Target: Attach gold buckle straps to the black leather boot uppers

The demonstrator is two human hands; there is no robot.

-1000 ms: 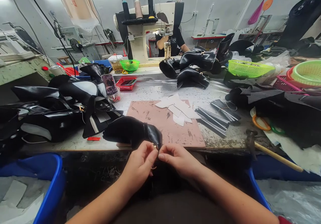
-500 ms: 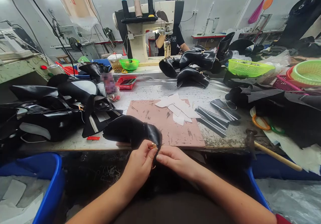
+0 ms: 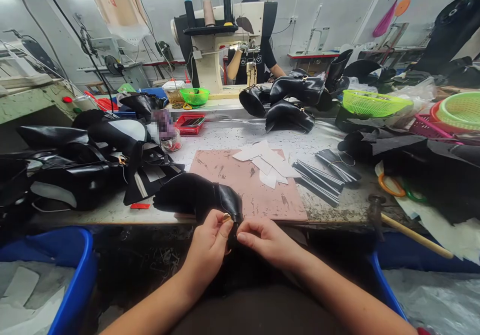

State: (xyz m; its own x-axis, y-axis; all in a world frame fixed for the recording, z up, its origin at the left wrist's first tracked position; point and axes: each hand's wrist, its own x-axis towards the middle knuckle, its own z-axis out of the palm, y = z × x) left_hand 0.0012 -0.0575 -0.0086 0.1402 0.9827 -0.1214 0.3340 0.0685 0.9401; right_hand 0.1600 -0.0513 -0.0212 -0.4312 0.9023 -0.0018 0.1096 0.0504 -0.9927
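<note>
A black leather boot upper [image 3: 191,194] hangs over the near edge of the bench, its lower part dropping down towards my lap. My left hand [image 3: 210,239] pinches a small gold buckle [image 3: 226,217] on it between thumb and forefinger. Just to the right, my right hand [image 3: 264,240] has its thumb and fingers pressed together beside the black leather strap [image 3: 235,221]. Whatever its fingertips hold is hidden. A pinkish cutting board [image 3: 217,162] lies under part of the upper.
White cut pieces [image 3: 268,160] and black strips [image 3: 318,182] lie ahead. More boot uppers [image 3: 67,175] are piled left. A hammer [image 3: 412,235] and orange-handled scissors [image 3: 391,185] lie right. Blue bins [image 3: 80,260] flank me. A person [image 3: 255,62] sits behind the sewing machine [image 3: 210,65].
My right fingertips have shifted slightly right, away from the left hand. The left hand keeps its pinch on the buckle. The view has moved a little.
</note>
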